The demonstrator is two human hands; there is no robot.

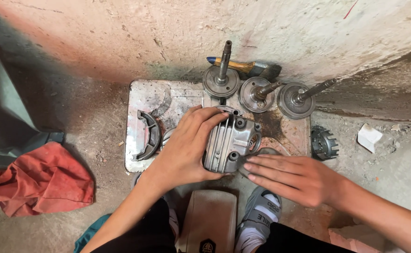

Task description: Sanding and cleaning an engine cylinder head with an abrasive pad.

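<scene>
Here our left hand [187, 145] wraps its fingers over the finned engine cover [229, 140] on the metal surface [142, 96], while our right hand [292, 178] lies flat, fingers extended, seemingly pressing an abrasive pad against its near right corner. Uneven pressure could tip the cover toward the three upright shafts [257, 91] beyond.

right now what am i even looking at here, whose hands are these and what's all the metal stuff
This is one picture from a camera worn on a person's head, looking down at their own two bare hands. The left hand grips a grey finned metal engine part, steadying it on a worn metal plate lying on the dusty floor. The right hand lies flat, fingertips against the part's lower edge. Behind stand three round discs with shafts and a brush by the wall. A curved metal piece lies on the plate, a toothed gear to the right, a red rag to the left.
</scene>
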